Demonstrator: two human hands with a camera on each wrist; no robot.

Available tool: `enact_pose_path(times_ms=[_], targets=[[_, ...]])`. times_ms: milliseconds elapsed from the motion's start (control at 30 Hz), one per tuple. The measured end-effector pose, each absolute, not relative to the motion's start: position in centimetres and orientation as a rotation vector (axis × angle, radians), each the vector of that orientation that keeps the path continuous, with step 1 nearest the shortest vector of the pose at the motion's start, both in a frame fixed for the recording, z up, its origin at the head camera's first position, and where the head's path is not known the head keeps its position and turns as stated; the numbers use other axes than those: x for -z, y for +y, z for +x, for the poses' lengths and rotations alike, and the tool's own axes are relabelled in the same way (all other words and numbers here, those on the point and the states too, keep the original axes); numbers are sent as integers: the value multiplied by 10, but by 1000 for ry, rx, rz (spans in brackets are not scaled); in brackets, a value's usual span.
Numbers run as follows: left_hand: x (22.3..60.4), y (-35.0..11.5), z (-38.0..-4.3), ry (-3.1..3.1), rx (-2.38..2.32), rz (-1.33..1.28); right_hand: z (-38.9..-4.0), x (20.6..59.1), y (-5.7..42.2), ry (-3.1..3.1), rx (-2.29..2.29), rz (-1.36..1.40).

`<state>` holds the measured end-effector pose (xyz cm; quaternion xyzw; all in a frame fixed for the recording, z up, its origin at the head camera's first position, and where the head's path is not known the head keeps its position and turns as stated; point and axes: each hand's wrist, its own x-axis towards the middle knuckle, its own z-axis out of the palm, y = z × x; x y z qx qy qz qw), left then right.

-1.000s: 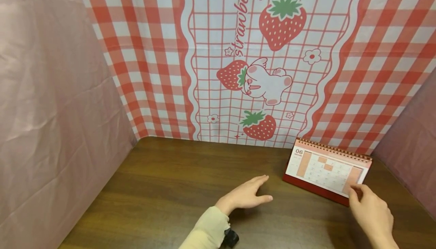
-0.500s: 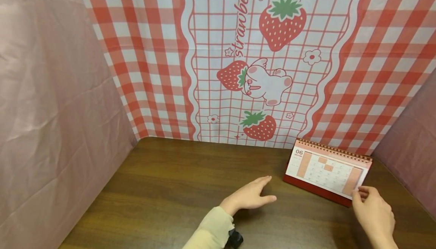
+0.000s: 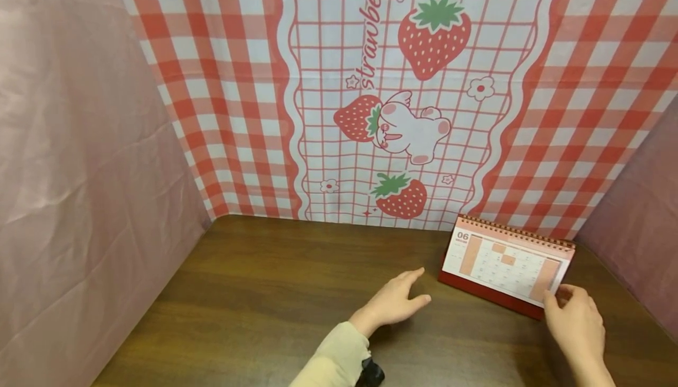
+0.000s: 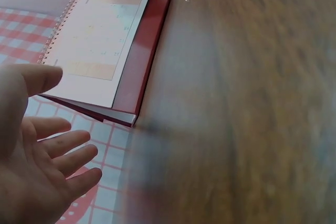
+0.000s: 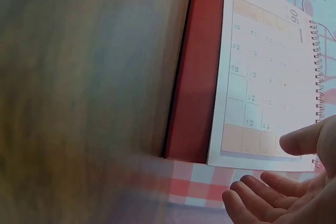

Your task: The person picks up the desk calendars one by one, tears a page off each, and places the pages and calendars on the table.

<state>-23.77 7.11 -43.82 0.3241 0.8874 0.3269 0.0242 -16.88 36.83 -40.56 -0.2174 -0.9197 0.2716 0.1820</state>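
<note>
A spiral-bound desk calendar (image 3: pixel 503 266) stands tilted back on its red base at the right of the table, its page marked "06". My right hand (image 3: pixel 577 322) is at its lower right edge. In the right wrist view, the thumb of that hand (image 5: pixel 294 182) lies over the page's side, with the bent fingers apart from it; whether it touches the paper I cannot tell. My left hand (image 3: pixel 389 304) hovers left of the calendar, thumb and fingers spread, holding nothing. The left wrist view shows this hand (image 4: pixel 42 156) beside the calendar's near side.
The brown wooden table (image 3: pixel 275 293) meets a red-and-white strawberry cloth (image 3: pixel 339 157) at the back. Pink cloth (image 3: pixel 95 199) hangs along the left, with another pink drape (image 3: pixel 635 216) at the right. A black device (image 3: pixel 371 372) sits at the left wrist.
My left hand has shifted slightly right, toward the calendar. My right hand has stayed by the calendar's right edge with small shifts. The calendar stands as before; the head view has moved slightly.
</note>
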Motion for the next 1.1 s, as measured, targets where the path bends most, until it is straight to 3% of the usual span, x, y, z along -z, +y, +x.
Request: enact_pose_path(times_ms=[1100], targets=[[452, 101, -245, 2573, -1443, 727, -178, 409, 362, -2563, -922, -709]])
